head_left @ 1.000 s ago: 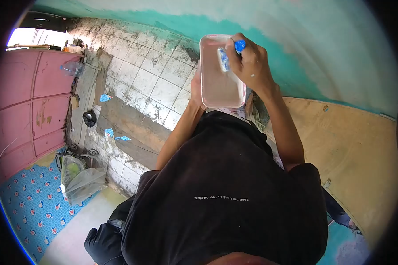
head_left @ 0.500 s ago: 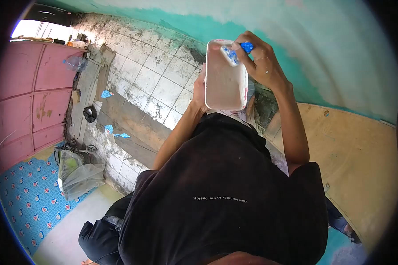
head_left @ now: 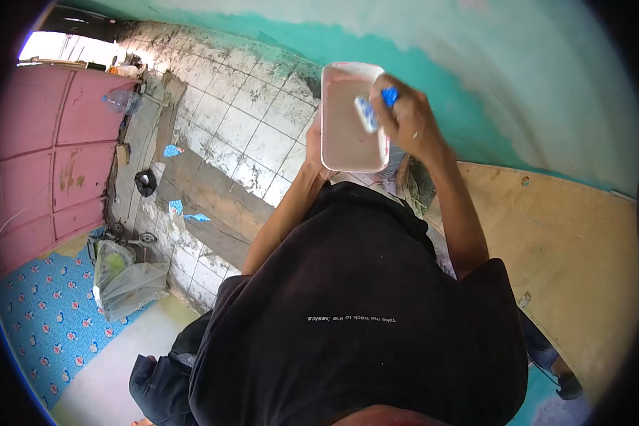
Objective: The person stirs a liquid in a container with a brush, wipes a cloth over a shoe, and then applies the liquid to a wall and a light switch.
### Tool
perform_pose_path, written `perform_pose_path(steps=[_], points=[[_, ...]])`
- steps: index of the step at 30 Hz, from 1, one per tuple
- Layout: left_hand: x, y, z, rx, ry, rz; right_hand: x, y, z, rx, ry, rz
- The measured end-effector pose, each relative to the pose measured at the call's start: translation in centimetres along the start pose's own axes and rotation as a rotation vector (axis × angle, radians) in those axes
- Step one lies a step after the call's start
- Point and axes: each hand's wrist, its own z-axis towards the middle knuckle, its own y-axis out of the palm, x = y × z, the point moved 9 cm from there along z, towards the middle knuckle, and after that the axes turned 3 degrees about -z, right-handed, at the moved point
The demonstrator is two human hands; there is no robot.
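Note:
My left hand (head_left: 315,145) grips a white rectangular paint tray (head_left: 324,117) by its left side, fingers partly hidden beneath it. Pale, pinkish paint (head_left: 349,142) covers the inside, and reddish smears mark the rim. Closed around the blue handle of a small paint roller (head_left: 366,115) is my right hand (head_left: 410,121). The roller's white-and-blue head hangs over the right half of the tray, close above the paint. Flecks of light paint dot the back of my right hand.
Ahead stands a wall (head_left: 433,78), partly turquoise and partly pale. A wooden board (head_left: 547,234) lies at right. Dirty white tiles (head_left: 234,117), a pink panel (head_left: 28,163), a clear plastic bag (head_left: 131,291) and a blue patterned sheet (head_left: 42,312) are at left.
My right hand and the roller have moved down toward me, along the tray. The tray has shifted slightly left and up.

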Motion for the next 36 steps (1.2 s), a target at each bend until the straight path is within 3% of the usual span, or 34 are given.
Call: perform_pose_path(steps=[2,3,4,8,10,15,18,19,22,26,28,32,36], points=[[0.1,0.1,0.3,-0.037,-0.006,-0.038,-1.7,1.1,-1.3,-0.069,-0.026,0.171],[-0.1,0.2,0.3,-0.105,-0.018,-0.095,-3.5,1.4,-1.5,0.027,-0.206,0.095],[-0.2,0.2,0.3,-0.171,-0.030,-0.153,-3.4,1.8,-1.3,0.030,-0.202,0.095],[-0.4,0.3,-0.3,-0.018,-0.019,-0.072,-2.2,0.2,0.2,0.074,-0.114,0.152],[-0.3,0.0,-0.1,-0.009,-0.031,-0.071,-0.2,-0.6,0.1,0.075,0.043,0.062],[0.4,0.4,-0.1,-0.161,0.017,-0.106,-4.5,1.8,-1.8,0.015,-0.118,0.124],[-0.3,0.1,-0.3,-0.202,-0.069,-0.131,-2.5,1.4,0.0,0.128,-0.012,0.166],[-0.3,-1.0,-0.3,-0.018,-0.060,-0.044,-1.4,0.7,0.6,0.138,0.014,0.073],[1.0,-1.2,-0.3,0.053,0.010,0.077,-0.9,-0.6,-0.4,0.145,-0.014,-0.021],[0.9,-1.1,-0.1,-0.008,-0.024,-0.035,-5.0,1.0,-1.8,0.046,-0.053,0.064],[0.4,0.9,-0.3,-0.185,-0.071,-0.004,-4.3,1.6,-0.7,0.064,-0.116,0.068],[0.3,-1.3,-0.6,-0.043,-0.095,-0.026,-0.5,-0.2,0.7,0.162,0.005,0.061],[1.0,-0.8,-0.7,0.003,-0.061,-0.017,-2.6,0.2,-0.5,0.030,-0.003,0.014]])
